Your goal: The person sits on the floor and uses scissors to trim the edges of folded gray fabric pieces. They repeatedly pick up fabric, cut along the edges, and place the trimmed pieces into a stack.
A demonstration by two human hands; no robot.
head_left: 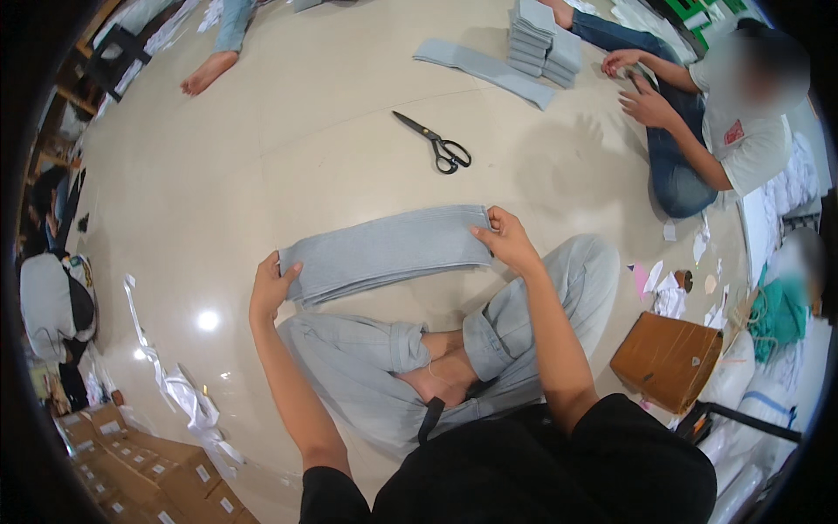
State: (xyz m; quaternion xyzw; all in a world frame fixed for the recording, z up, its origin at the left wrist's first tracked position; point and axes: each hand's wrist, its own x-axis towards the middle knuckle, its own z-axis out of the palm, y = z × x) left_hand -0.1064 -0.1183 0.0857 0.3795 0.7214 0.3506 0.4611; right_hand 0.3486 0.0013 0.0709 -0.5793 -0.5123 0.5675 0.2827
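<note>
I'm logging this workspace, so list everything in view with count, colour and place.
Held folded cloth: one bundle, grey-blue, between both hands
Scissors: one pair, black, floor ahead
Loose folded strip: one, grey-blue, beside the stacks
Folded stacks: several pieces, grey-blue, upper right
Co-worker: one, white shirt, blue jeans, seated right
Bare foot: one, another person's, upper left
Stool: one, black, upper left
White scraps: several, white, floor left
Cardboard boxes: several, brown, lower left
Brown box: one, orange-brown, right
Rim clutter: too distorted to count
Jeans: one pair, pale blue, person's crossed legs
Left hand: one, bare, cloth's left end
Right hand: one, bare, cloth's right end
</note>
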